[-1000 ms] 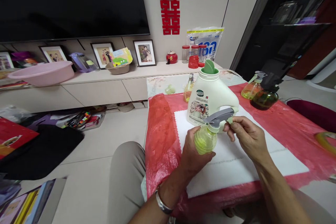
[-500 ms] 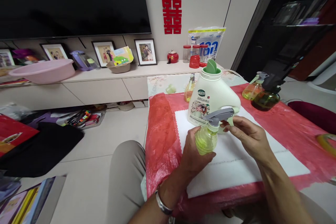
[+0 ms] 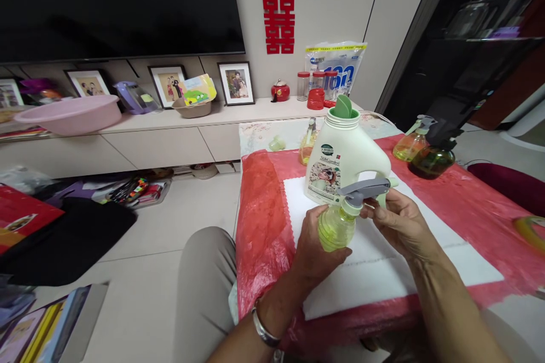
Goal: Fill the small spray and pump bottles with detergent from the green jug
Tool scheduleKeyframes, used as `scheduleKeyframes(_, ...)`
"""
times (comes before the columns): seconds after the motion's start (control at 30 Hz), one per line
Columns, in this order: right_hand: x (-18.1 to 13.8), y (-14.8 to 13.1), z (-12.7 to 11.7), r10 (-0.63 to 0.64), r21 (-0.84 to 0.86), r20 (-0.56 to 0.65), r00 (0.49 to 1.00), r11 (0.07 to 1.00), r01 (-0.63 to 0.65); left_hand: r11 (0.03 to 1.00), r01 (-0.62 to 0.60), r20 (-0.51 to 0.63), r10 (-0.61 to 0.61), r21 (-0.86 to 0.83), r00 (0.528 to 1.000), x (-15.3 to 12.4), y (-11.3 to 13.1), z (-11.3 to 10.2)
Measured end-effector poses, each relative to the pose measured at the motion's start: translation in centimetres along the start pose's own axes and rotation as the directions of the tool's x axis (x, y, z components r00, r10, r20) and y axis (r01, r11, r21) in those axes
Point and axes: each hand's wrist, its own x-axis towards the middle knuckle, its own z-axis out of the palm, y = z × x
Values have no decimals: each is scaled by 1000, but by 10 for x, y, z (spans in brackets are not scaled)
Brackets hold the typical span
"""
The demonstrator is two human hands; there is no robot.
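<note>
My left hand (image 3: 313, 249) is wrapped round the yellow-green clear body of a spray bottle (image 3: 336, 228), which tilts a little to the right. Its grey spray head (image 3: 366, 188) has a pale green trigger. The fingers of my right hand (image 3: 402, 218) are closed at that trigger, just under the head; the fingertips are partly hidden. Right behind the spray bottle stands a large cream detergent jug (image 3: 351, 144) with a handle. A green scoop-like piece (image 3: 343, 106) sticks up from its open mouth.
White padding (image 3: 383, 278) lies over red plastic sheeting (image 3: 264, 210) on the table. Other spray bottles stand around: one (image 3: 307, 144) behind the jug, one yellowish (image 3: 411, 144) and one dark green (image 3: 432, 160) at right. A tape roll (image 3: 530, 232) lies at the right edge.
The spray head has swung slightly right and down. My right hand's fingers have drawn in closer round the trigger, while my left hand keeps its hold on the bottle.
</note>
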Motion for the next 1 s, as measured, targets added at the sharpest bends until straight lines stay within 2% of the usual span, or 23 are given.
scheduleKeyframes(0.17, -1, -1, 2, 17, -84, -8, 1000, 996, -18, 1000, -18, 9, 18, 9, 1000, 0, 0, 0)
scheduleKeyframes(0.33, -2, -2, -8, -40, -294, -44, 998, 956, 26, 999, -26, 4, 26, 34, 1000, 0, -1, 0)
scheduleKeyframes(0.47, -3, -9, -11, -95, -331, 27, 995, 939, 98, 999, -30, 5, 30, 42, 1000, 0, -2, 0)
scheduleKeyframes(0.83, -8, -25, 7, -151, -485, 57, 987, 860, 160, 996, -51, 23, 50, 69, 999, 0, 2, 0)
scheduleKeyframes(1.0, -12, -26, 9, -315, -553, 89, 945, 774, 310, 998, -44, 10, 43, 47, 999, 0, 1, 0)
